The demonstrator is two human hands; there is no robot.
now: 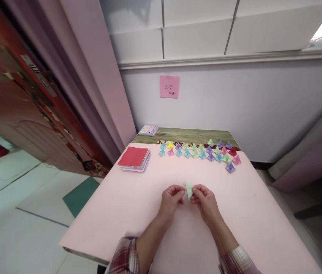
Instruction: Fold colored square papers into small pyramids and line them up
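The right hand [205, 201] pinches the pale green folded paper [188, 190] between thumb and fingers over the pink tabletop [189, 243], forearm [225, 236] angled inward. The left hand [170, 202] is positioned opposite, just beside the paper, fingers curled (whether thumb and fingertips meet cannot be told).

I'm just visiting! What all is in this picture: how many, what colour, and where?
Table: one, pink-covered, centre
Folded paper piece: one, pale green, over table's middle
Small folded shapes: over twenty, mixed colours, table's far part
Paper stack: one, red-topped, table's left
Printed pack: one, mostly pale, table's far left corner
Note: one, pink, on wall
White panels: several, white, above note
Curtains: two, pinkish, both sides
Door: one, red, left
Green sheet: one, green, floor
Sleeves: two, plaid, bottom
Left hand: one, beside piece
Right hand: one, fingers holding piece
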